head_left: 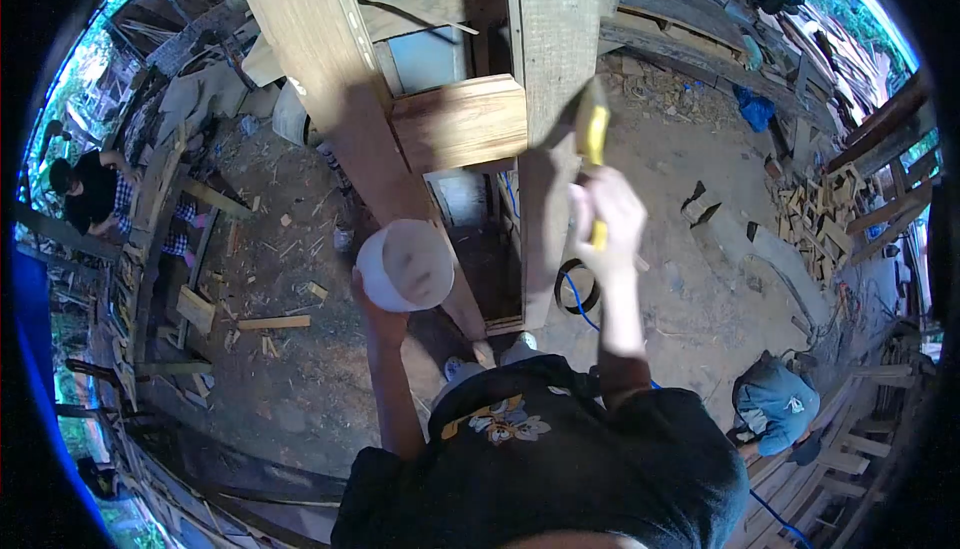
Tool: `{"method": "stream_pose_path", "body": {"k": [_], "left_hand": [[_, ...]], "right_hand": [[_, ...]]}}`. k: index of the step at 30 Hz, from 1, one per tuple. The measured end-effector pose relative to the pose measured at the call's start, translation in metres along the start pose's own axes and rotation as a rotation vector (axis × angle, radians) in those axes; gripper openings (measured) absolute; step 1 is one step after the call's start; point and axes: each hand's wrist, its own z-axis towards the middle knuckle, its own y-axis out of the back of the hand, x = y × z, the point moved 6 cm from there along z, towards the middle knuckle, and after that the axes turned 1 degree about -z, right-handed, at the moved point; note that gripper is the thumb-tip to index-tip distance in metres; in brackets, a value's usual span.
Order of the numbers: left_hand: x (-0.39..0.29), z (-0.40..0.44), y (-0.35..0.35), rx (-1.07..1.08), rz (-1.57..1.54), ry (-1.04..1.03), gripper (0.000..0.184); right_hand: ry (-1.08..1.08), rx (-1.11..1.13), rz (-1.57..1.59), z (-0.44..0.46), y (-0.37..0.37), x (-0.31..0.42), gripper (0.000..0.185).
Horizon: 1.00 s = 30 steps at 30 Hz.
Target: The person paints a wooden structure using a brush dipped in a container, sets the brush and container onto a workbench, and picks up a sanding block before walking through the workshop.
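Observation:
My left hand (381, 315) is wrapped round the side of a white plastic tub (376, 274), tilted so its inside shows; a little brownish matter is visible on its inner surface. My right hand (614, 211) grips a yellow-handled paintbrush (593, 131), smeared by motion. The brush's dark head is at the edge of the right-hand board (560, 39) of a wooden frame; whether it touches cannot be made out. A left-hand board (320, 49) runs alongside, and a short crosspiece (460, 124) joins the two.
One person (95, 189) sits at the far left; another person (775, 404) bends at the lower right. A blue cable (580, 304) and a black ring (594, 294) lie near my feet. Wood offcuts (815, 214) are piled right, and a curved plank (770, 254) lies nearby.

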Motion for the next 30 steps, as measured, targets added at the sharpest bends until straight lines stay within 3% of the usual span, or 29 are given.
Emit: {"method": "stream_pose_path", "body": {"k": [2,4,6,8,9,10,12,14,17,18,20,22,25,27,28,29,30], "left_hand": [[0.007,-0.004,0.009,0.026,-0.052,0.024,0.071],[0.016,-0.011,0.011,0.024,-0.051,0.019,0.068],[0.018,-0.018,0.01,0.026,-0.048,0.024,0.065],[0.02,-0.021,0.016,-0.12,0.001,0.159,0.07],[0.011,-0.014,0.023,0.025,0.248,0.003,0.072],[0.009,-0.01,0.038,0.037,0.242,0.002,0.072],[-0.004,-0.01,0.042,-0.004,0.132,0.083,0.07],[-0.016,-0.006,0.048,-0.004,0.074,0.119,0.069],[-0.038,-0.004,0.048,0.202,0.249,-0.006,0.068],[-0.042,-0.003,0.046,0.225,0.245,-0.017,0.068],[-0.042,0.001,0.049,0.134,0.025,0.14,0.067],[-0.046,0.004,0.04,0.305,-0.044,0.111,0.066],[-0.041,0.014,0.057,0.328,-0.114,0.173,0.067],[-0.044,0.02,0.082,0.236,0.218,-0.117,0.065],[-0.046,0.015,0.087,0.231,0.222,-0.105,0.065],[-0.055,0.003,0.071,0.24,0.075,0.013,0.067],[-0.059,-0.006,0.063,0.244,-0.074,0.127,0.069]], "right_hand": [[0.093,0.132,0.003,0.006,-0.038,0.033,0.009],[0.006,0.097,0.402,-0.009,-0.089,0.053,0.014],[0.349,0.158,0.589,0.003,-0.113,0.11,0.018],[0.381,0.278,0.574,0.008,-0.125,0.118,0.019],[0.418,0.398,0.557,0.01,-0.134,0.123,0.022],[0.372,0.23,0.361,-0.004,-0.143,0.101,0.02],[0.212,0.07,0.569,0.012,-0.092,0.063,0.015],[-0.015,-0.154,0.427,0.0,-0.053,0.016,0.011],[-0.188,-0.116,0.224,0.007,-0.012,0.008,0.027],[-0.16,-0.158,0.236,0.008,-0.012,0.012,0.026],[0.147,-0.121,0.055,0.005,-0.036,0.031,0.009],[0.155,0.042,0.004,0.003,-0.071,0.075,0.007],[0.237,0.043,0.341,-0.004,-0.119,0.137,0.012],[0.222,0.117,0.516,-0.003,-0.138,0.164,0.01],[0.235,0.146,0.604,0.0,-0.146,0.166,0.006],[0.306,0.121,0.502,0.0,-0.152,0.161,0.006],[0.213,0.206,0.446,0.007,-0.15,0.146,0.01]]}}
